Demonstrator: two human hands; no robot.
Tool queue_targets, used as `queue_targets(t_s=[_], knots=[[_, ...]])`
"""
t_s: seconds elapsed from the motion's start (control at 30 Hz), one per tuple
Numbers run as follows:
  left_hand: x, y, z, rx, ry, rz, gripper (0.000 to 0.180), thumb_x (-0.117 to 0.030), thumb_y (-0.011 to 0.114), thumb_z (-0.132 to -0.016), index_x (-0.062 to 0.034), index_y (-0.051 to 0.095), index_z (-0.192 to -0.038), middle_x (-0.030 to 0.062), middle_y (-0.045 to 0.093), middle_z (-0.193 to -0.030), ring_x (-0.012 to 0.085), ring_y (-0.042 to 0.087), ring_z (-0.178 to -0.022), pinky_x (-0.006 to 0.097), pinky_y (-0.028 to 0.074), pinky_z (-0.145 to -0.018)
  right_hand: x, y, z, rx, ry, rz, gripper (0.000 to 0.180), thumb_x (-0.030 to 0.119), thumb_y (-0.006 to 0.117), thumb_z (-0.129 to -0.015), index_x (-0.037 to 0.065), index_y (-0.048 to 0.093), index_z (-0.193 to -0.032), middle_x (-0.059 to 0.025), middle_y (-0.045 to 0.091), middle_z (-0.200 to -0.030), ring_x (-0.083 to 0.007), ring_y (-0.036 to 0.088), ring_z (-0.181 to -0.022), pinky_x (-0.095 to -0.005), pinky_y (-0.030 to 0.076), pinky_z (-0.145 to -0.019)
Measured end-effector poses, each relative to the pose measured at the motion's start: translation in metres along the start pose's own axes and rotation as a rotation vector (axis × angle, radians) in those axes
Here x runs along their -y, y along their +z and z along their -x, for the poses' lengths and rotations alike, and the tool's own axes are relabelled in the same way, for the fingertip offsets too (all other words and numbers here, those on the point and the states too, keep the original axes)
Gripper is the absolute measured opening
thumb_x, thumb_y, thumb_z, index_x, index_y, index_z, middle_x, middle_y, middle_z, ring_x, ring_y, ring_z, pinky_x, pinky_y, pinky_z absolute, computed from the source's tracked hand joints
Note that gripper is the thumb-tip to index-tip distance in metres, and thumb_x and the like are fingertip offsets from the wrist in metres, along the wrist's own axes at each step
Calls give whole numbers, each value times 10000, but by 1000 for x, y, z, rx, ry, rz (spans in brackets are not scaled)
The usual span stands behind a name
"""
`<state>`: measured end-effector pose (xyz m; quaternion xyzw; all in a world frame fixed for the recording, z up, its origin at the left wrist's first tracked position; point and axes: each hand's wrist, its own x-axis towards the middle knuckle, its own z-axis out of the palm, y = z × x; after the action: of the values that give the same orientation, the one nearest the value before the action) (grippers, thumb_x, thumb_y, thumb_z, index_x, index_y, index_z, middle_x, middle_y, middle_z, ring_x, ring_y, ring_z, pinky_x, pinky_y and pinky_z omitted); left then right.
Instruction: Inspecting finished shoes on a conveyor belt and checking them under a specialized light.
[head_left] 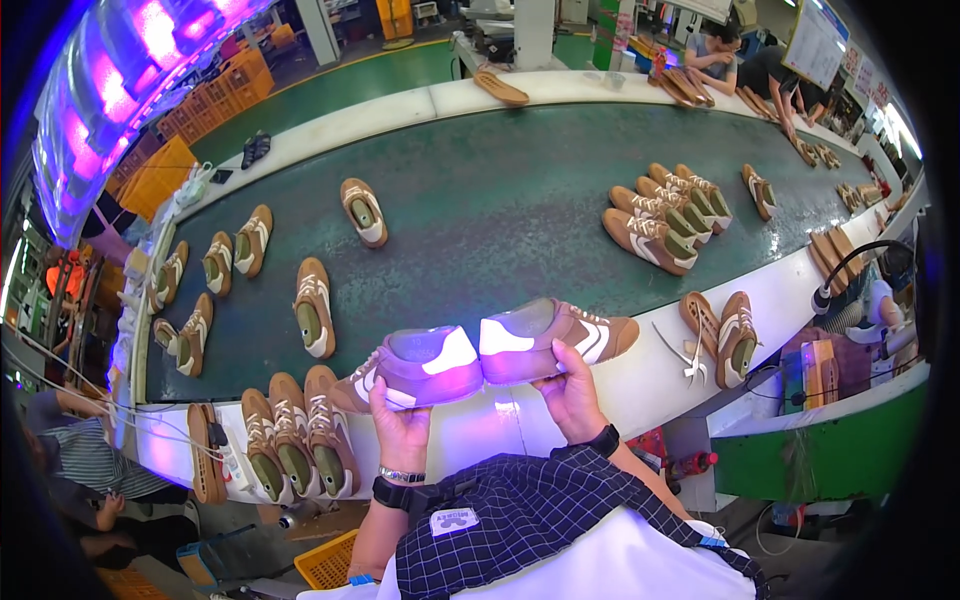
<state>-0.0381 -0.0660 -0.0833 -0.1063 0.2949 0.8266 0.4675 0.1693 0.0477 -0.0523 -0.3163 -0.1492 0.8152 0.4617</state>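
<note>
My left hand (401,425) is closed around a brown sneaker (365,372) with a white heel patch, its toe pointing left. A matching sneaker (590,340) with white side stripes is gripped by my right hand (572,393), its toe to the right. I hold the two heel to heel above the white ledge, under purplish light. To the left on the ledge, several brown sneakers (292,435) lie in a row. Beside them rests a brown sole (205,455). Right of my hands lie another sole (697,318), a sneaker (738,345) and white laces (690,362).
A green conveyor belt (480,200) carries single sneakers at left and a cluster of sneakers (665,215) at right. A glowing purple lamp housing (110,100) hangs at upper left. Co-workers (712,55) lean over the far right ledge. A yellow crate (325,562) stands below.
</note>
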Motion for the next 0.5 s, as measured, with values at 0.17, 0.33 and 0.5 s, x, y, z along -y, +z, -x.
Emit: queue_targets(t_s=[0.17,0.33,0.5], knots=[[1,-1,-1,8,4,-5,509,-336,617,-885,-96,494,-1317,53,556,-1313,248,520,-1214,461,432,-1029,0,-2,0,6,-8,17,462,213,636,-887,54,464,-1285,-94,565,-1205,-224,559,-1115,-434,472,-971],[-1,-2,-2,23,3,-23,501,-339,606,-893,-95,496,-1316,53,564,-1306,246,530,-1204,457,431,-1031,-3,-3,-1,-1,-22,38,427,209,618,-897,45,482,-1267,-92,579,-1193,-213,570,-1099,-415,473,-954],[-1,2,-1,50,36,-59,479,-337,595,-905,-96,502,-1309,52,570,-1299,237,538,-1194,442,434,-1032,0,-8,-3,22,-32,62,383,185,609,-903,18,507,-1232,-90,602,-1157,-203,605,-1040,-385,495,-917]])
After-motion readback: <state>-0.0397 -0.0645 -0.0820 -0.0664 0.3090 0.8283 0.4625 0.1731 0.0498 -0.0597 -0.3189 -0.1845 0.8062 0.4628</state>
